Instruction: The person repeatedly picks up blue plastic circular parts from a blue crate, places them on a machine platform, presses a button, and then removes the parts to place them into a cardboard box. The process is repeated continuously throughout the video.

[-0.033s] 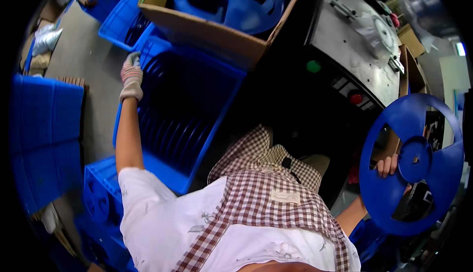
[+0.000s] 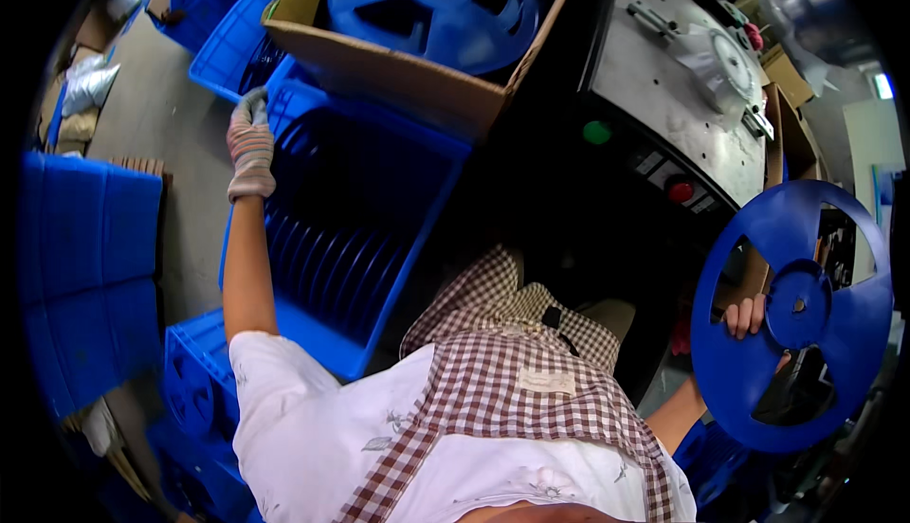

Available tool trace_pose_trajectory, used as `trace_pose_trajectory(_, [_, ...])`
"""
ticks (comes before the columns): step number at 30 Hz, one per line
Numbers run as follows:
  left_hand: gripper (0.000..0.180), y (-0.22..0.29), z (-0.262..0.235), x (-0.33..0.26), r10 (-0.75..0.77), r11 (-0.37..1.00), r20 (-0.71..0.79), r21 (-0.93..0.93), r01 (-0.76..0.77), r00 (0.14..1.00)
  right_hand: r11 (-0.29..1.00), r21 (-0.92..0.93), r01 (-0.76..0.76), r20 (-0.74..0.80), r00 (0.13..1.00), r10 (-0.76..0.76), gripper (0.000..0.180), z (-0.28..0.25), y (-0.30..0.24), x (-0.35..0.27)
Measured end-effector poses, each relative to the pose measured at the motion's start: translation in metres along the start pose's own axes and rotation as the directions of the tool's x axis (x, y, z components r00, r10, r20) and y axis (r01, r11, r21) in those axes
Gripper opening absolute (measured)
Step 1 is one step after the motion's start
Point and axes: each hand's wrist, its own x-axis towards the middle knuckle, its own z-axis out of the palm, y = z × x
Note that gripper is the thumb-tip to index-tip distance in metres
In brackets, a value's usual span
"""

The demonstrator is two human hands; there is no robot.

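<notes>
With the gloved left hand (image 2: 250, 149) gripping the rim of the blue crate (image 2: 360, 229), the bare right hand (image 2: 749, 319), well right of it, pinches the blue reel (image 2: 794, 310), which could slip from so slight a grip.

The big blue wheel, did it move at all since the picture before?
No, nothing visibly changed. The right hand holds the blue reel upright by its spoke, and the gloved left hand rests on the rim of the blue crate, same as before.
</notes>
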Motion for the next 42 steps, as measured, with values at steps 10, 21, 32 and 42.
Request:
trace_pose_trajectory(10, [0.060, 0.297, 0.181, 0.093, 0.543, 0.490, 0.578, 0.371, -0.789, 0.609, 0.994, -0.068, 0.086, 0.008, 0.996, -0.086, 0.056, 0.008, -0.004, 0.005])
trace_pose_trajectory(21, [0.045, 0.286, 0.208, 0.130, 0.124, 0.441, 0.797, 0.490, -0.752, 0.591, 0.990, -0.075, 0.119, -0.100, 0.987, -0.126, 0.058, 0.004, -0.038, -0.026])
trace_pose_trajectory(32, [0.072, 0.277, 0.187, 0.093, 0.261, 0.490, 0.638, 0.559, -0.669, 0.724, 0.999, -0.002, 0.046, 0.034, 0.998, -0.046, 0.052, 0.031, -0.026, -0.021])
trace_pose_trajectory(42, [0.071, 0.304, 0.138, 0.085, 0.327, 0.668, 0.616, 0.386, -0.636, 0.717, 0.987, -0.032, 0.160, -0.065, 0.985, -0.162, 0.053, 0.040, -0.047, -0.090])
